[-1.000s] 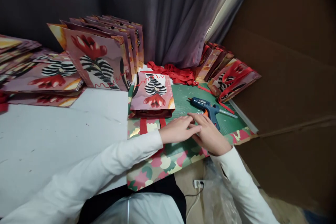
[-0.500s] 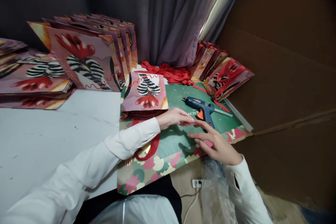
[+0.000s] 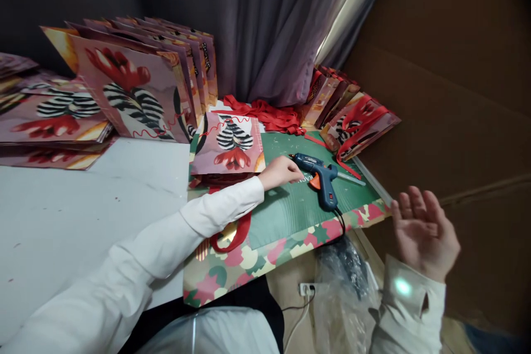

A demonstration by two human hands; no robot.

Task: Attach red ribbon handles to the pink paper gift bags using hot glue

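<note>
My left hand [image 3: 280,172] hovers over the green board [image 3: 277,221], close to the tip end of a blue hot glue gun [image 3: 323,172] with an orange trigger. Its fingers are curled and pressed together; anything between them is too small or hidden to make out. Left of that hand lies a gift bag [image 3: 227,146] printed with zebra stripes and a red flower. A red ribbon handle [image 3: 240,235] loops out below it, partly under my sleeve. Beyond the board's right edge my right hand [image 3: 427,235] is raised, palm showing, fingers outstretched and holding nothing.
Upright gift bags [image 3: 128,88] stand at the back left, beside a flat stack [image 3: 58,121]. Red ribbon [image 3: 265,113] heaps near the curtain. More bags [image 3: 360,124] with ribbon lean at the back right. A cardboard wall [image 3: 468,138] rises on the right.
My right hand has moved away from my left hand, out to the right past the board, and turned palm up. My left hand has shifted slightly right and up, fingers more curled.
</note>
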